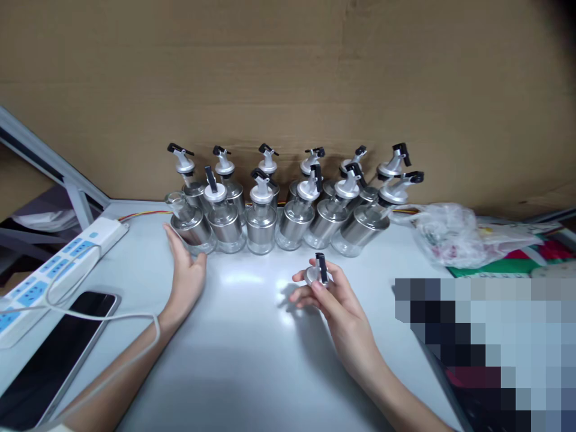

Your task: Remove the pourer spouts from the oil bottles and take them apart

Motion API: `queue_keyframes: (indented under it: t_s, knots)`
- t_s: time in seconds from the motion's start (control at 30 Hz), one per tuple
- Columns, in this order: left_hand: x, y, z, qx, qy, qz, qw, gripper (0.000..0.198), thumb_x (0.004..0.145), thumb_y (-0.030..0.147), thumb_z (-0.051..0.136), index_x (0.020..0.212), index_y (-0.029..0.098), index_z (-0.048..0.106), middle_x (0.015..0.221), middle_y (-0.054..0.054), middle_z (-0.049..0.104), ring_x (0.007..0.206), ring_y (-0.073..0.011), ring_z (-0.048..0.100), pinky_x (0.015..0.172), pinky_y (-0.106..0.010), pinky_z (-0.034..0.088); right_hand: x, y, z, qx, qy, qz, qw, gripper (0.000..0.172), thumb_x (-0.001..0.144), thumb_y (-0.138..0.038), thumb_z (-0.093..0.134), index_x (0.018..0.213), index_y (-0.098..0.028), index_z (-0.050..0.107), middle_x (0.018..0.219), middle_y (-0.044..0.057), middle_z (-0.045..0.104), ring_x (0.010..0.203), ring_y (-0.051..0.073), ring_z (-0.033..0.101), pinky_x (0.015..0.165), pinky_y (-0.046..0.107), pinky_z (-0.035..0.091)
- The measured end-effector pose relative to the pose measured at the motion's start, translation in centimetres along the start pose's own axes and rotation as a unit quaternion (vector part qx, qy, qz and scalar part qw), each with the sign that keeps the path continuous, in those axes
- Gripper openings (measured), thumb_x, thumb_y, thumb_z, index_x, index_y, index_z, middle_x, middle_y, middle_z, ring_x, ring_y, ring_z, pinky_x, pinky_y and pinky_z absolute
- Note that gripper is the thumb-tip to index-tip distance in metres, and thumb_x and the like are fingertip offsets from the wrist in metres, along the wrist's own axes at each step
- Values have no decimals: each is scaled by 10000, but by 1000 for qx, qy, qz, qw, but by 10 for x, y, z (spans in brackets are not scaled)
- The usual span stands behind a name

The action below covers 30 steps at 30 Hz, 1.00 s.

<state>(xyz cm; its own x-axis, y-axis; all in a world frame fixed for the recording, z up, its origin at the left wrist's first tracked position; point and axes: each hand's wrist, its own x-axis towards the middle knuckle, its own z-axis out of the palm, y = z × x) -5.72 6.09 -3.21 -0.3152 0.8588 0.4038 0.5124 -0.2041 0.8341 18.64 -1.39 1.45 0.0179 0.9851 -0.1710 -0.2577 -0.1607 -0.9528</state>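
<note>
Two rows of glass oil bottles with brushed-metal sleeves stand against the cardboard. The front-left bottle (192, 225) has a bare, open neck and leans slightly. My left hand (186, 273) is around its lower part, fingers along the left side and thumb at the front. Between the thumb and fingers of my right hand (344, 312) is a pourer stopper (317, 273), silver with a black flip lever, raised above the table. Other bottles, such as the front one near the middle (261, 225), carry similar pourers. Bottles in the back row are partly hidden.
A white power strip (58, 267) and a black phone (63, 360) lie on the left of the table (234, 360), with a white cable crossing over my left forearm. Crumpled clear plastic (450, 234) sits at the right. A cardboard wall (288, 78) rises behind.
</note>
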Motion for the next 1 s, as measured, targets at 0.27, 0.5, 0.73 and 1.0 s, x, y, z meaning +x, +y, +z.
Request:
queue_keyframes:
  t_s: [0.27,0.5,0.73,1.0]
  knots:
    - [-61,56,-1,48,-251,346,903,470,831,234,573,1258,202,378,1059,-73,573,968,-186,558,823,-318,480,-3,8,1,-77,-90,61,991,353,804,-462,609,942,-241,371,876,21,690,742,168,659,759,344,461]
    - [-74,53,10,156,-384,297,860,228,907,398,442,908,171,470,815,-46,569,688,-181,497,625,-307,390,-7,11,4,-303,-202,32,931,297,795,-382,626,928,-226,411,786,1,654,694,159,602,644,274,428]
    - [-69,59,7,91,-397,309,860,38,779,221,402,774,185,415,700,-15,497,625,-155,431,611,-303,318,-10,6,4,-422,-184,-72,885,233,801,-403,600,843,-215,470,795,35,649,713,181,583,646,294,421]
    - [-60,60,3,95,-420,323,843,78,637,208,406,706,195,373,636,8,437,605,-148,399,643,-323,286,-7,9,4,-504,-165,-89,843,246,813,-417,591,793,-201,476,633,-9,580,585,155,513,590,279,369]
